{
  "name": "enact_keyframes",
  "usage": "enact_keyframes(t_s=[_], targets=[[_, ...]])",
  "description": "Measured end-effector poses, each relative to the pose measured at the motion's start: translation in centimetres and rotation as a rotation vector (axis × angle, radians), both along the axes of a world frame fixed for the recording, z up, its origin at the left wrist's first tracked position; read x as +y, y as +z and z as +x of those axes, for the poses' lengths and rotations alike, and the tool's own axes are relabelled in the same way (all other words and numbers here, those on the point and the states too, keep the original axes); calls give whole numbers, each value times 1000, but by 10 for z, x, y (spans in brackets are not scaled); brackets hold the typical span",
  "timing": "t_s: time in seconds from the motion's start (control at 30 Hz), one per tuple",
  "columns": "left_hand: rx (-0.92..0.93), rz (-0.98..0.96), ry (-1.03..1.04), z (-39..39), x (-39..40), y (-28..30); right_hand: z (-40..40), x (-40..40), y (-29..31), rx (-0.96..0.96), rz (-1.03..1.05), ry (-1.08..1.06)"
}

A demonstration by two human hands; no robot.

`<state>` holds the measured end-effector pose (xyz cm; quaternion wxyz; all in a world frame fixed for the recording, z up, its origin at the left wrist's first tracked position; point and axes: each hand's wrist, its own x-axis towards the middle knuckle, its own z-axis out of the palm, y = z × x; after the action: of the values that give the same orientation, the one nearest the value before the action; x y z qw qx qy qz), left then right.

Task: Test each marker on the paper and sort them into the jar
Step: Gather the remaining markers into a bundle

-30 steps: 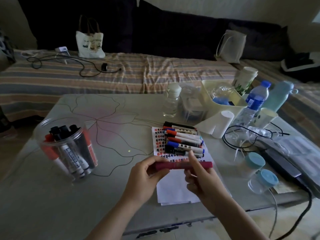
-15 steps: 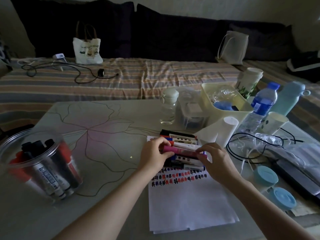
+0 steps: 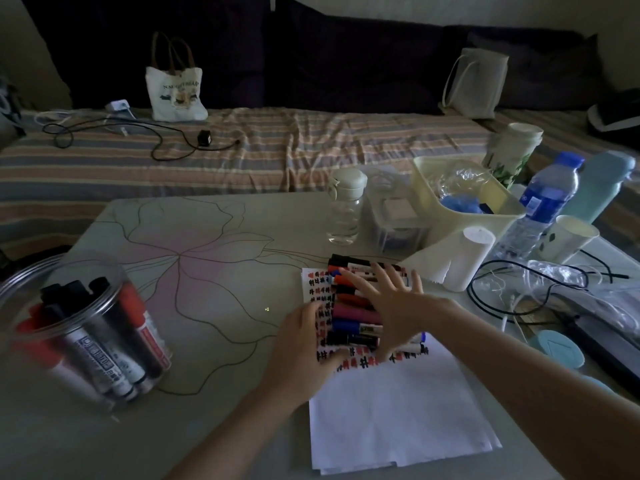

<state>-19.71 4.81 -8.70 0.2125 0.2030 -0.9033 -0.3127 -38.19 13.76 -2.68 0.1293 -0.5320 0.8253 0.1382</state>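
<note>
Two bare forearms come in from the bottom edge, with no sleeves showing. The left hand [image 3: 304, 355] and right hand [image 3: 398, 306] wear no gloves, rings, watch or bands. Nails look short and plain.

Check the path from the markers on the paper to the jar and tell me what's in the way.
Nothing visible blocks it. The row of markers lies on the paper under the right hand, with the left hand at its left end. Between there and the jar is only bare table.
</note>
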Motion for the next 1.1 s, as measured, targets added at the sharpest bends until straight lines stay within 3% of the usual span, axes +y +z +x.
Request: enact_keyframes(t_s=[0.13, 0.33, 0.57, 0.77, 0.93, 1.1], targets=[[-162, -261, -17, 7, 2, -13, -22, -19, 8, -64, 136, -63], [-185, -262, -12, 9, 0, -13, -44, -40, 15, -150, 230, -54], [-119, -165, -25, 12, 10, -14, -46, -55, 7, -38, 115, 66], [-108, -96, -18, 25, 16, -10, -28, -71, 13, -68, -6, 210], [-44, -338, 24, 19, 13, -7, -6, -95, 12, -42, -69, 376], [-117, -346, -102, 28, 17, 8, 27, -120, 15, -103, -88, 576]])
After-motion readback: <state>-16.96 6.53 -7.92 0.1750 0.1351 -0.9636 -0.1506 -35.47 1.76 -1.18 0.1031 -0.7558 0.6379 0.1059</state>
